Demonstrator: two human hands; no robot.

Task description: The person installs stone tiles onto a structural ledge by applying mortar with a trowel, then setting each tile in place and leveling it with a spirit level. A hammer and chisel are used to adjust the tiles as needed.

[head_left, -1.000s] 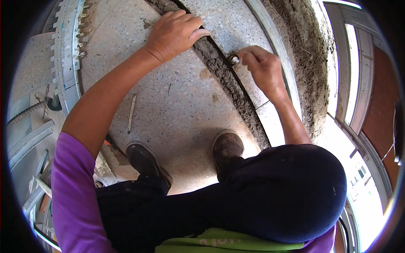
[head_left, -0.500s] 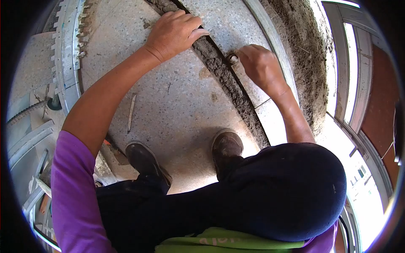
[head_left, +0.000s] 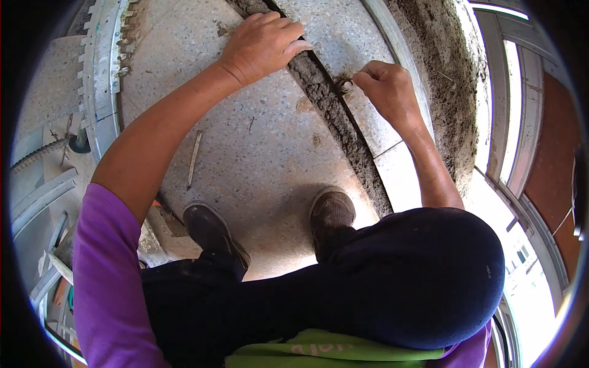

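My left hand [head_left: 262,44] is closed over the upper part of a thin dark strip [head_left: 356,122], thumb stretched along it; the fingertips are partly hidden. The strip stands along a groove filled with rough grey mortar [head_left: 331,109], which cuts across the speckled floor. On the right, my right hand [head_left: 391,92] is curled, with thumb and forefinger pressed together. What it holds, if anything, I cannot make out. Just left of those fingers, a small round shiny piece [head_left: 345,86] sits beside the strip.
A thin stick [head_left: 194,159] lies on the speckled floor [head_left: 245,153] near my shoes [head_left: 331,214]. A toothed metal edge [head_left: 98,67] runs along the left. Beyond the right hand are a pale rail [head_left: 392,37] and a rough earthy band [head_left: 438,73].
My right hand, blurred before, now shows sharply and has shifted slightly right, away from the small round piece. The left hand keeps its place on the strip; the whole view has shifted a little.
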